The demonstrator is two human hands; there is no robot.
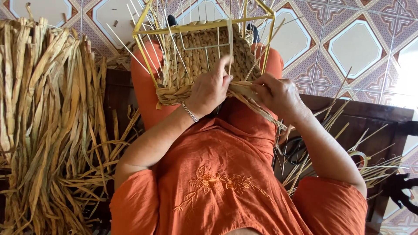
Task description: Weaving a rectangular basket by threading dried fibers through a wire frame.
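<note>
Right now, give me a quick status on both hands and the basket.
Left hand pressing on the basket rim, grip shut on a strand. Right hand pinching the flat strand. Basket on lap, yellow frame around it. Nothing blocking.

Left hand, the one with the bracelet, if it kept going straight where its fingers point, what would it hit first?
Probably the woven basket wall on the yellow frame; the left hand already presses against it.

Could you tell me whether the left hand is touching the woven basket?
Touching. The head view shows the left hand pressed against the basket at its lower edge, fingers curled over the weave with no gap.
</note>
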